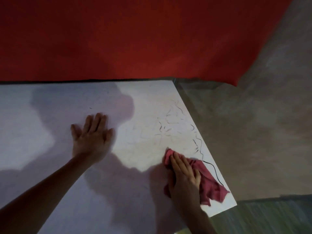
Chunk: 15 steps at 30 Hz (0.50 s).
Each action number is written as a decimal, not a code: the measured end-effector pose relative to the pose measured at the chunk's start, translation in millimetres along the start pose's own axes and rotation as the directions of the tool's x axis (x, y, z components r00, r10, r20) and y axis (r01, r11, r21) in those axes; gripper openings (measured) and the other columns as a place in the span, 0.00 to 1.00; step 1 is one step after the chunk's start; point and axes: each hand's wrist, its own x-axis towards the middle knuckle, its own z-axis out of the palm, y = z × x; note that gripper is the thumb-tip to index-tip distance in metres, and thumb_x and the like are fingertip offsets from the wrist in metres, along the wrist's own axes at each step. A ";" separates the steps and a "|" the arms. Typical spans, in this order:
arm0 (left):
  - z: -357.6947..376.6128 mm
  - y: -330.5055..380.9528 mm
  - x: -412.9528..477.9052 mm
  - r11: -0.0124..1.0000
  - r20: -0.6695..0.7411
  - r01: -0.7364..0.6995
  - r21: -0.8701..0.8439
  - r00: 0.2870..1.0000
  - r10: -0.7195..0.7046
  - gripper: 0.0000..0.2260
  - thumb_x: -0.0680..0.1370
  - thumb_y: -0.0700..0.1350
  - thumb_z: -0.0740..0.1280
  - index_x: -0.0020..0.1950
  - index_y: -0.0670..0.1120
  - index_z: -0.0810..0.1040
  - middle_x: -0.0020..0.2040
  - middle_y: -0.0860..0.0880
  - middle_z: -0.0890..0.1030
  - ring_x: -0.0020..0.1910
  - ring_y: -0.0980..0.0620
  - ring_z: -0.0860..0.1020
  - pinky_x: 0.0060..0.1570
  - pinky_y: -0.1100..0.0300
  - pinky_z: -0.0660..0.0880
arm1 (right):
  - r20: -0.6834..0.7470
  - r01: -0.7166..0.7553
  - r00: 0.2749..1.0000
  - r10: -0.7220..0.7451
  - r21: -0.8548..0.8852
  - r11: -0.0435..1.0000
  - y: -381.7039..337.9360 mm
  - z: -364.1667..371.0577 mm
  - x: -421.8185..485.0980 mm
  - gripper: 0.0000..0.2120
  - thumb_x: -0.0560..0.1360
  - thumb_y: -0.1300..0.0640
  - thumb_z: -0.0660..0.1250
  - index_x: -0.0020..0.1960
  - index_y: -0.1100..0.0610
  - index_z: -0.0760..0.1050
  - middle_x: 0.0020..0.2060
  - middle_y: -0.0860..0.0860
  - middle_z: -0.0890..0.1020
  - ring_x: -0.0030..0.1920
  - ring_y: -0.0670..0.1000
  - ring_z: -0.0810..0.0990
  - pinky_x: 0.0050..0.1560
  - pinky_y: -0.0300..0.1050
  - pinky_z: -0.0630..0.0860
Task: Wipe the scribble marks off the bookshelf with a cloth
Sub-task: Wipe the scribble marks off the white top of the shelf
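**Bookshelf top: cloth under the right hand at the near right corner**

The bookshelf (pixel 50 115) shows only as a flat white top surface that fills the lower left of the head view, its far edge meeting a red wall and its right edge running diagonally down to a near right corner.

Nearest that corner lies the cloth (pixel 209 184), a crumpled pinkish-red rag bunched against the right edge, with one loose end reaching almost to the corner itself. The right hand (pixel 184 176) rests palm down on the cloth's left part, fingers extended and close together, pressing it flat onto the surface rather than gripping it in a fist; cloth shows past the fingertips and to the right of the hand.

Just beyond the cloth, the scribble marks (pixel 170 125) spread across the lit patch of the top toward the right edge. They are thin dark wavy lines, some faint and smeared, and one darker line runs down along the right edge until it touches the cloth.

Further left, well apart from the cloth, the left hand (pixel 92 132) lies flat on the bare surface, palm down, fingers spread wide and holding nothing. Shadows of both arms fall across the near half of the top.

Behind the far edge rises the red wall (pixel 135 39), and to the right a grey wall (pixel 270 115).
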 end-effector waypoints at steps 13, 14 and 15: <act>-1.4 1.1 0.9 1.000 0.059 0.029 0.008 0.998 -0.029 0.38 0.70 0.62 0.32 0.79 0.53 0.48 0.79 0.54 0.47 0.78 0.52 0.45 0.72 0.42 0.42 | 0.085 0.016 0.996 -0.016 0.001 1.000 11.4 14.8 76.1 0.21 0.71 0.53 0.57 0.58 0.54 0.81 0.56 0.50 0.83 0.58 0.51 0.78 0.57 0.50 0.72; -1.3 1.6 0.7 0.999 0.059 0.031 0.005 0.998 -0.032 0.39 0.69 0.63 0.30 0.79 0.53 0.48 0.79 0.54 0.47 0.78 0.52 0.45 0.72 0.42 0.42 | 0.087 0.024 0.996 -0.026 0.022 0.999 14.8 7.3 47.3 0.23 0.68 0.53 0.56 0.57 0.55 0.81 0.55 0.50 0.83 0.58 0.50 0.75 0.56 0.49 0.69; -1.6 2.1 0.2 0.999 0.060 0.034 0.004 0.998 -0.034 0.40 0.68 0.63 0.29 0.79 0.53 0.47 0.79 0.54 0.46 0.78 0.52 0.45 0.72 0.42 0.42 | 0.094 0.029 0.995 -0.032 0.029 0.999 18.1 1.5 23.6 0.24 0.67 0.53 0.56 0.58 0.54 0.80 0.55 0.50 0.83 0.59 0.49 0.72 0.55 0.49 0.65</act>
